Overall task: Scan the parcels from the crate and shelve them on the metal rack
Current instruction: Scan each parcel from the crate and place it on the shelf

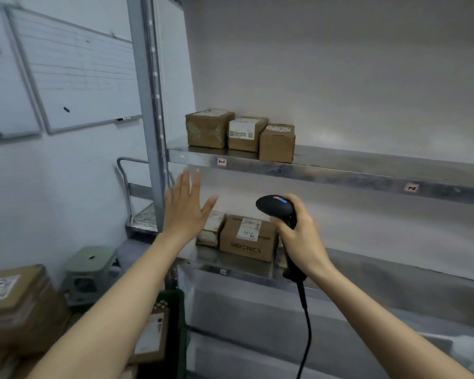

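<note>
My right hand [303, 236] grips the handle of a black barcode scanner [275, 205], its cable hanging down. My left hand [185, 207] is raised with straight spread fingers and holds nothing, just below the upper shelf [367, 170] of the metal rack. Three brown parcels [240, 134] stand side by side on that upper shelf. On the lower shelf [394, 272], a SIBIONICS box [246, 237] and a smaller parcel [211, 228] sit behind my hands. A dark green crate [173, 299] with a labelled parcel [151, 335] in it is at the bottom, partly hidden by my left arm.
The rack's upright post [148, 105] stands left of the shelves. Whiteboards [74, 75] hang on the left wall. A green stool [91, 266] and a trolley [140, 214] stand by the wall. Stacked brown parcels [17, 307] lie at the lower left.
</note>
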A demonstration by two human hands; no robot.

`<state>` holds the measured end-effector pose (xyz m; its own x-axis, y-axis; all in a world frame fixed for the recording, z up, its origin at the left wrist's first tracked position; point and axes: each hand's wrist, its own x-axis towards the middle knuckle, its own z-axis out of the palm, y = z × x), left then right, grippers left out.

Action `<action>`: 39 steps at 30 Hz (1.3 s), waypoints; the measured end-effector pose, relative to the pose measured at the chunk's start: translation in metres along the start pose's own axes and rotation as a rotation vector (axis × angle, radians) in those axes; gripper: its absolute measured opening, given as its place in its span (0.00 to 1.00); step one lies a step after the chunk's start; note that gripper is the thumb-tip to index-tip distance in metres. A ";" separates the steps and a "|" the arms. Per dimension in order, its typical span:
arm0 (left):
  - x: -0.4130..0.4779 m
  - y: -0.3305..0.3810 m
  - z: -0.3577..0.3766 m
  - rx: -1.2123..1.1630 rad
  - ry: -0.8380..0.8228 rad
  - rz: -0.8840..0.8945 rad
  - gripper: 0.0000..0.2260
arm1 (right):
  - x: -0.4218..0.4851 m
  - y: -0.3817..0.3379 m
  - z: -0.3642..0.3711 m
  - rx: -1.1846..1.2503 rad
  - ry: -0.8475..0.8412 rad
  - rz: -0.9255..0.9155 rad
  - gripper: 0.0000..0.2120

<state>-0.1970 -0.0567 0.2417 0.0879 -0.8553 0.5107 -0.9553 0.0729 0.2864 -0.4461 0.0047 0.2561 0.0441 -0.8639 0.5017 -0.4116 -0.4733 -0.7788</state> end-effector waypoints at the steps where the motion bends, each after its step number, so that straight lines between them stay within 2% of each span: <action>1: -0.007 -0.008 -0.002 0.017 -0.005 -0.025 0.37 | -0.001 -0.002 0.005 0.012 -0.016 -0.003 0.19; 10: -0.099 -0.097 -0.017 0.111 -0.061 -0.282 0.41 | -0.018 -0.019 0.072 0.104 -0.198 -0.049 0.19; 22: -0.222 -0.220 -0.051 0.169 -0.164 -0.549 0.37 | -0.047 -0.060 0.185 0.181 -0.389 -0.049 0.20; 32: -0.236 -0.308 -0.013 0.058 -0.341 -0.508 0.37 | -0.065 -0.062 0.279 0.135 -0.373 0.074 0.21; 39: -0.227 -0.322 0.045 -0.063 -0.512 -0.480 0.35 | -0.077 -0.031 0.310 0.081 -0.331 0.206 0.21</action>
<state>0.0776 0.0909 -0.0032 0.3373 -0.9330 -0.1254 -0.8246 -0.3571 0.4388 -0.1544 0.0329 0.1248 0.2649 -0.9447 0.1934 -0.3696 -0.2847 -0.8845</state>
